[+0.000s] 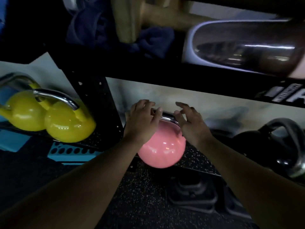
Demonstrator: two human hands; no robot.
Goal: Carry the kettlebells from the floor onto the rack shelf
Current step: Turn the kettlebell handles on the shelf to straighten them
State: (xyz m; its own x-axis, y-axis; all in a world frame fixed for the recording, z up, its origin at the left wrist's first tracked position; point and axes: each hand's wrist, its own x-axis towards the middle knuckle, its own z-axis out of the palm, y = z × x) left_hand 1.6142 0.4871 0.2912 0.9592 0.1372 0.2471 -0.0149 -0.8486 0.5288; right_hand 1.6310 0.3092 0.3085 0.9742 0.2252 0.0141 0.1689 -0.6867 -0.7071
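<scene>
Currently: one glossy pink round kettlebell [162, 150] with a chrome handle [166, 116], on speckled black rubber. Your left hand [142, 120] and right hand [191, 123] flank the handle, fingers loosely spread, gripping nothing.

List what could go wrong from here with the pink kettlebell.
1. The left hand only rests on the chrome handle and the right hand is open beside it; the pink kettlebell might slip if lifted now.
2. The black rack beam hangs just above, so knuckles may strike it.
</scene>
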